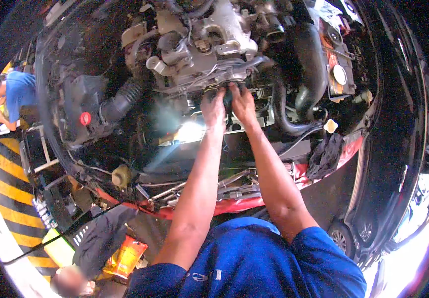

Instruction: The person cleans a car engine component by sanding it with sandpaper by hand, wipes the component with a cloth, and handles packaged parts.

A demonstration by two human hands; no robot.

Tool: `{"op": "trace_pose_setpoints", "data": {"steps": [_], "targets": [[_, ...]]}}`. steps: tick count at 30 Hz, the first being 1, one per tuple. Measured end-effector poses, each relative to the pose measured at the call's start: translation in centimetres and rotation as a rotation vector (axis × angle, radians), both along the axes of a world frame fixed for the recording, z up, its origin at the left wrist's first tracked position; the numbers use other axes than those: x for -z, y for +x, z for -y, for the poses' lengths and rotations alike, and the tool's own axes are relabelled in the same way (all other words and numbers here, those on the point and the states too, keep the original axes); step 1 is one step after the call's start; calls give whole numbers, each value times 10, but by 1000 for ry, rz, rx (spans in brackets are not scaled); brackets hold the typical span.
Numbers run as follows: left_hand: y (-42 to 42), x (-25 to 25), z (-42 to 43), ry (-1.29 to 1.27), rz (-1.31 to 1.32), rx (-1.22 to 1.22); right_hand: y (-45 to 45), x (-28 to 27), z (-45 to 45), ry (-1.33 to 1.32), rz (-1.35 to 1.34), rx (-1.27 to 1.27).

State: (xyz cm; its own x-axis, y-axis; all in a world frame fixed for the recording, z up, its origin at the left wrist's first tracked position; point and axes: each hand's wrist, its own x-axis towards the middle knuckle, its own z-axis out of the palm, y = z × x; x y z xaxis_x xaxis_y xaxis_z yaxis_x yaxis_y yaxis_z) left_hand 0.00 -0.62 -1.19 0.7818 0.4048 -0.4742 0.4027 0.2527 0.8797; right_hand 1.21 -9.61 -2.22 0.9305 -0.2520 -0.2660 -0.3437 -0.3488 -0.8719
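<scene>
At the upper middle of the engine bay sits the grey metal engine point(209, 54), its top cut off by the frame. Left hand point(213, 105) and right hand point(243, 103) reach side by side to its near edge, fingertips hidden; whether they grip anything cannot be told. Bright glare beside the left hand obscures the parts below. Outward: a black ribbed hose point(126, 99) at left, a thick black curved hose point(311, 69) at right, and nearer the body, partly covered silvery metal tools point(234, 185).

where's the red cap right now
In the head view, the red cap is on the left side, just left of the ribbed black hose.
</scene>
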Motion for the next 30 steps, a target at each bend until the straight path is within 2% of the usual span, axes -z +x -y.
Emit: {"op": "trace_pose_setpoints", "data": {"steps": [2, 3, 4, 6, 8, 10, 11, 13, 14, 15, 16, 18, 20, 21, 23, 24, 25, 26, 27, 28, 29, 30], "targets": [[0, -28, 0, 20, -131, 25, -2, -16, -4, -200, -11, -74], [1, -45, 2, 38, -247, 14, 0, -17, -6, -233, -156, -73], [1, -37, 1, 45, -184, 4, 0, -25, -9, -309, -128, -88], [3, -29, 1, 56, -56, -11, 2, -7, -8, -340, 102, -65], [4, -29, 2, 177, -96, 61, -1, 2, 4, -196, 112, -108], [7, -10, 4, 241, -41, 119, -1, 54, 23, -168, 181, -183], [8, -5, 9, 364, -67, 93, 0, 42, 20, -101, 114, -157], [3, -18, 4, 420, -73, 162, 1, 16, 14, 27, -19, -94], [3, -14, 5, 366, -66, 131, 3, -3, 8, 5, -172, -58], [3, -13, 5, 313, -59, 99, 2, -1, 5, -81, -62, -83], [2, -12, 6, 261, -52, 66, 2, 0, 5, -112, -88, -99], [1, -15, 9, 160, -99, -3, 3, 7, 9, 37, -77, -83], [3, -26, 13, 402, -80, 78, 0, 24, 22, 244, 105, -156], [2, -28, 14, 520, -69, 118, 0, 23, 21, 257, 33, -119], [3, -27, 8, 476, -33, 203, -1, 18, 19, 272, -118, -55], [5, -27, 4, 338, -30, 184, -1, 14, 19, 273, -196, -30], [2, -26, 1, 324, -20, 222, 0, 10, 20, 251, -280, -59], [-3, -25, -2, 311, -12, 258, -5, 7, 23, 417, -259, -10], [-6, -25, -6, 379, -213, 267, -15, -10, 25, 584, -237, 35], [-12, -40, -5, 365, -137, 282, -23, -21, 27, 751, -215, 79], [-22, -56, -4, 352, -60, 297, -28, -25, 36, 1107, -405, 105], [-31, -69, -3, 339, 16, 313, -36, -72, 38, 1232, -425, 135]]}}
